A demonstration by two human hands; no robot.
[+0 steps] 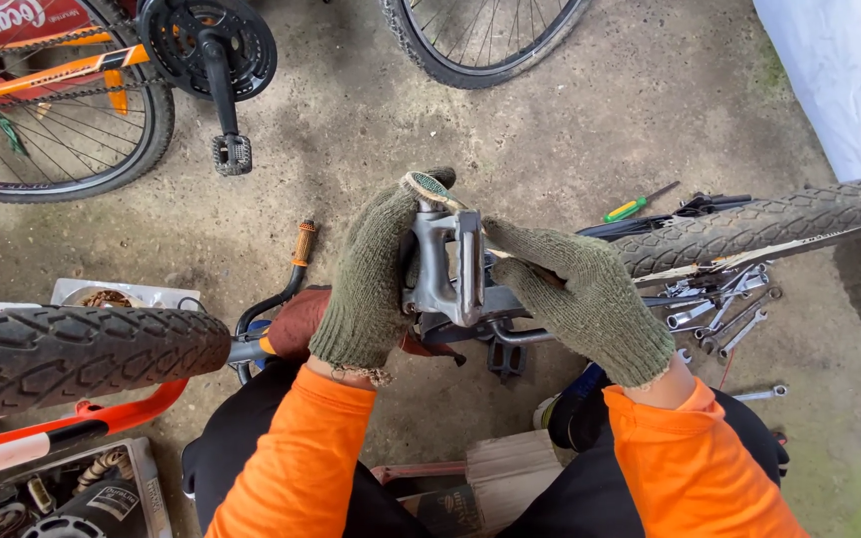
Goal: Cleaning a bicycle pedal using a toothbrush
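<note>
1. In the middle of the head view, above our lap, we hold a grey metal pedal (447, 269) between both gloved hands. It sits upright, its frame open through the centre, with dull, worn surfaces.
2. Our left hand (371, 284) wraps around the pedal's left side, the fingers closed over its top edge. Our right hand (575, 299) grips it from the right, the fingertips pressed on its flat outer face. Both hands wear olive knitted gloves, and the left one is frayed at the fingertip and cuff.
3. Just beyond the pedal, to the right, runs a bicycle tyre (769, 229), with a scatter of spanners (724, 309) on the concrete floor (550, 130) beside it and a green-handled screwdriver (630, 207) a little farther off.
4. To the near left lies a knobbly tyre (82, 349), and behind it a handlebar with an orange grip (303, 242).
5. At the far left stands an orange bicycle (62, 75), its crank and black pedal (232, 154) hanging down.
6. We judge the main risk to be slipping: loose knitted gloves give a poor hold on smooth metal, so the pedal could twist free and drop onto the concrete. The frayed threads could also snag on the pedal's edges.
</note>
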